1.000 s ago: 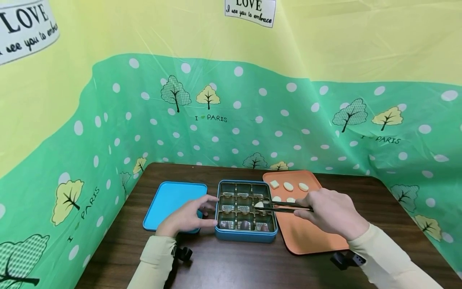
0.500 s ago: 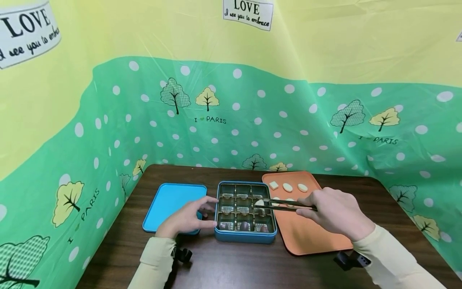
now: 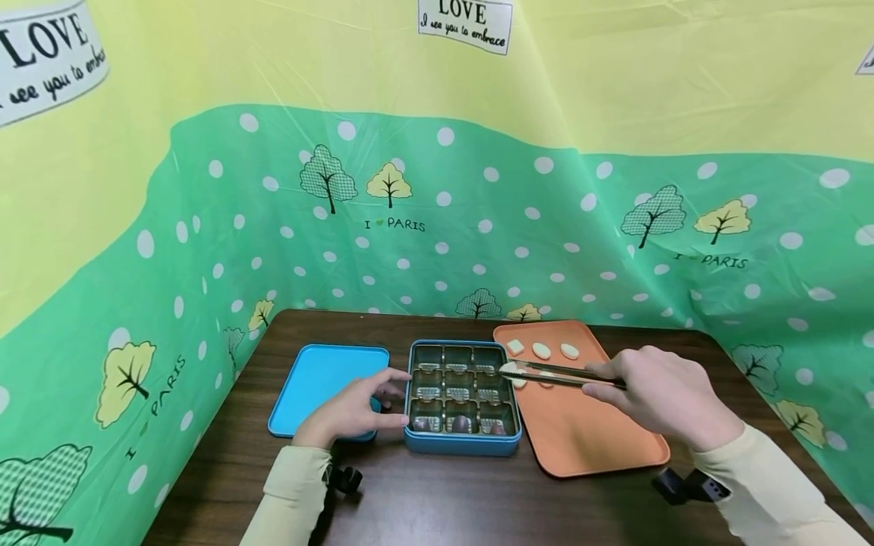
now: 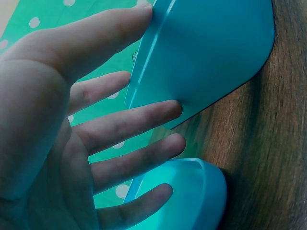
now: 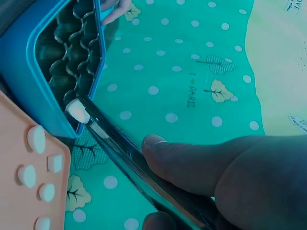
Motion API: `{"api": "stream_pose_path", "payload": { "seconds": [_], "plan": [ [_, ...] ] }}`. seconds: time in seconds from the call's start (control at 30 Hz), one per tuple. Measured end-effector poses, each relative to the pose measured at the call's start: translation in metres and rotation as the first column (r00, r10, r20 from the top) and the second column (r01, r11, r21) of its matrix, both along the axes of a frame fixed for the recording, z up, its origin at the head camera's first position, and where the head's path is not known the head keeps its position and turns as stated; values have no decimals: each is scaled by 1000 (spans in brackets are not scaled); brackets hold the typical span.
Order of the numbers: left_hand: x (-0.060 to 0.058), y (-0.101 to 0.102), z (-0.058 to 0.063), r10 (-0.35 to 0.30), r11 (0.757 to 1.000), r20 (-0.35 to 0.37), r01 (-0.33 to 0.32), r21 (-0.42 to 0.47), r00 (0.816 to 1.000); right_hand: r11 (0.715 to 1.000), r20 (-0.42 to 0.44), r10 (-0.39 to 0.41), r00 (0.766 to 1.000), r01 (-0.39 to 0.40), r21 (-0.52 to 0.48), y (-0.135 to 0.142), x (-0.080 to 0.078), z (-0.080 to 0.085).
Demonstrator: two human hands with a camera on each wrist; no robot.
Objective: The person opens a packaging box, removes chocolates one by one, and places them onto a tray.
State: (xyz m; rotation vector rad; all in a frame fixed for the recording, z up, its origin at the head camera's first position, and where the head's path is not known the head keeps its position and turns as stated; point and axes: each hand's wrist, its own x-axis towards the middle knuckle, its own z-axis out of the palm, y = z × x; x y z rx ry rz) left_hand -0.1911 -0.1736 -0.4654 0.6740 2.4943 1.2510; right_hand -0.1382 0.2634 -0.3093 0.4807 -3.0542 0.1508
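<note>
My right hand [image 3: 655, 390] grips dark metal tongs [image 3: 563, 375]. In the right wrist view, a small white piece [image 5: 78, 111] sits between the tong tips, by the box's rim. The blue box [image 3: 463, 444] has a dark insert divided into several compartments. Dark brown pieces [image 3: 460, 425] lie in its front row. Beside the box's left wall is my left hand [image 3: 351, 406], thumb and fingertips touching it, fingers spread. In the left wrist view the fingers [image 4: 129, 120] extend along the blue wall, not wrapped round it.
An orange tray [image 3: 594, 444] stands right of the box, with several white pieces [image 3: 542, 350] at its far end. To the left lies a blue lid [image 3: 334, 371], partly behind my left hand. Everything rests on a dark wooden table [image 3: 437, 500] before a patterned curtain [image 3: 444, 250].
My right hand and the tongs have moved right, carrying the white piece from over the middle-row right compartment to the box's right rim. My left hand has stayed at the box.
</note>
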Motion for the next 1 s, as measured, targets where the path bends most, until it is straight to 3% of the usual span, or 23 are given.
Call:
{"api": "stream_pose_path", "payload": {
  "seconds": [0.67,1.0],
  "plan": [
    [-2,-1,0,-10,1000,-10,10,8,1000,993,56,-110,992,107,55,54,-13,-10],
    [-2,0,-2,-8,1000,-6,8,8,1000,986,139,-155,978,146,74,75,-19,-16]
  ]
}}
